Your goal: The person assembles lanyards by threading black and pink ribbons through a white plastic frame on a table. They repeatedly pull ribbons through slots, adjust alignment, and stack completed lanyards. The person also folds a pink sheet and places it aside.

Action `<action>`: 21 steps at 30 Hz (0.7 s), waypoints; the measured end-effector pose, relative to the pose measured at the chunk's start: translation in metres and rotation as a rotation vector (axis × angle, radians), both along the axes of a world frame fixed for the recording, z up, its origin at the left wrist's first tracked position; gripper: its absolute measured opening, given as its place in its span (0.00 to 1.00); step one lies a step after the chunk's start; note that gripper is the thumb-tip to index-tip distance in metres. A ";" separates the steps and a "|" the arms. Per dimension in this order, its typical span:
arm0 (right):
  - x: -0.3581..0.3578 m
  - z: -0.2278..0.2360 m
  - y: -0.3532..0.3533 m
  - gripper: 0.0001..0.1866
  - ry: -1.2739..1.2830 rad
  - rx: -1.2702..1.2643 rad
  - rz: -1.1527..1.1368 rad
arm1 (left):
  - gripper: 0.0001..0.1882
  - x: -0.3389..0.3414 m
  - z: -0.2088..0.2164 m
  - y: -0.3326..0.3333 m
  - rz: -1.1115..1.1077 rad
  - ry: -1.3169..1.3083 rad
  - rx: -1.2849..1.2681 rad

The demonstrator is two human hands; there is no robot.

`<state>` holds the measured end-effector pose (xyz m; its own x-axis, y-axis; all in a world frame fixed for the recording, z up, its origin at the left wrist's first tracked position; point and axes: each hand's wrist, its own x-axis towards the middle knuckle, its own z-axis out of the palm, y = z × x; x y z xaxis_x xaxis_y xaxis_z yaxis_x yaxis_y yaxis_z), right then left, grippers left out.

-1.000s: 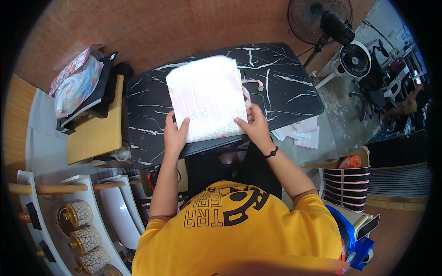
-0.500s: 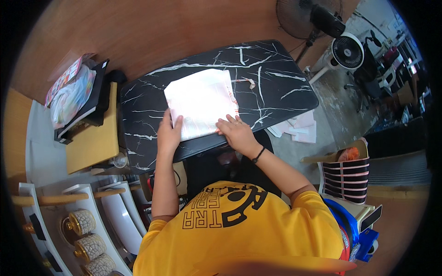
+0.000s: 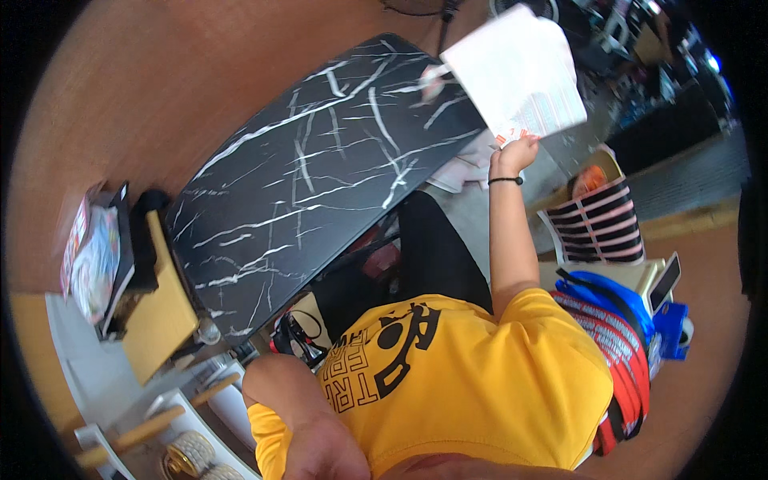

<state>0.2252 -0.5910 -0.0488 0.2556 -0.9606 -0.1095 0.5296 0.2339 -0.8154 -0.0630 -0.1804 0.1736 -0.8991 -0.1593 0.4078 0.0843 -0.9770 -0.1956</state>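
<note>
Out past the table's right end, my right hand (image 3: 518,156) grips the lower edge of a flat white sheet-like packet (image 3: 520,76) with orange-red print along that edge. Its arm is stretched forward and wears a thin dark bracelet. Close below the camera, my left hand (image 3: 324,448) shows blurred at the lower edge with the elbow bent; its fingers are hidden. A small crumpled pale strip (image 3: 432,84) is at the packet's left corner, over the black marble-patterned table (image 3: 296,176). Whether it is joined to the packet I cannot tell.
White papers (image 3: 464,168) lie on the floor right of the table. A striped box (image 3: 596,220) and a blue-and-red bag (image 3: 616,336) stand at my right. At left are a wooden stand (image 3: 160,320), a plastic bag (image 3: 96,264) and a shelf with patterned jars (image 3: 192,452).
The packet has left the table, lifted to the far right in my right hand. My left hand has let go of it and drawn back toward me. The view has turned right.
</note>
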 end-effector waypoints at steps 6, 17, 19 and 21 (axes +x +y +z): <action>-0.098 -0.170 -0.083 0.10 -0.068 0.488 0.177 | 0.35 0.024 -0.005 -0.027 -0.344 0.147 0.247; -0.127 -0.343 -0.072 0.21 0.159 1.101 -0.023 | 0.33 0.084 0.001 -0.080 -1.033 0.824 0.626; -0.092 -0.331 -0.081 0.21 0.123 1.102 0.065 | 0.32 0.089 0.002 -0.085 -1.064 0.942 0.617; -0.051 -0.302 -0.091 0.22 0.082 1.028 0.173 | 0.32 0.094 0.001 -0.089 -1.070 1.048 0.609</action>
